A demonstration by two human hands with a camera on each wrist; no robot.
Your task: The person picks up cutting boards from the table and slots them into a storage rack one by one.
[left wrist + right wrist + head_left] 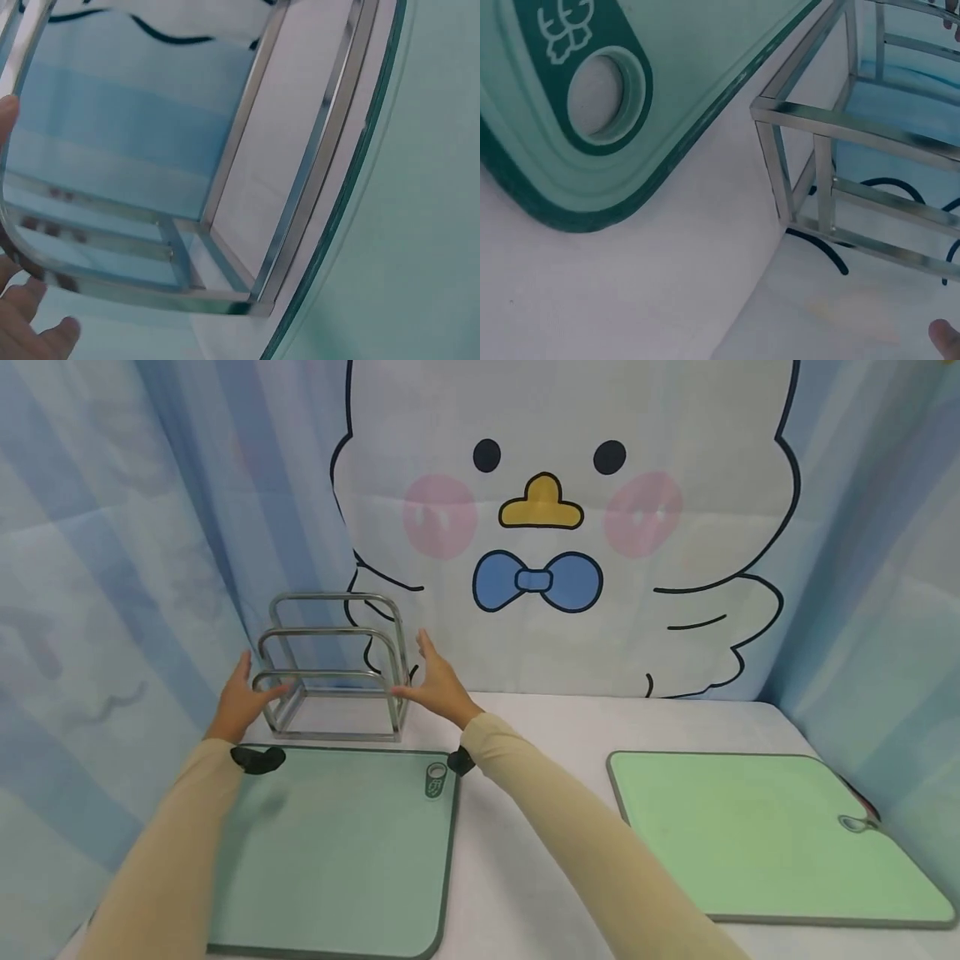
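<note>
A silver metal rack (pixel 330 674) with three upright arched bars stands at the back left of the table. At its left side is my left hand (pixel 242 700), thumb pointing inward by the front arch. Opposite it, my right hand (pixel 441 687) is at the rack's right side, fingers spread upward and thumb toward the front arch. Whether either hand touches the metal, I cannot tell. Fingertips of the left hand (pixel 34 322) show just below the frame in the left wrist view. One right fingertip (pixel 945 339) appears apart from the rack in the right wrist view.
A green cutting board (pixel 337 852) with a hole in one corner lies just before the rack, under my forearms. Another light green board (pixel 750 835) lies at the right. Behind the white table (pixel 540 727) hangs a curtain (pixel 555 643) printed with a cartoon bird.
</note>
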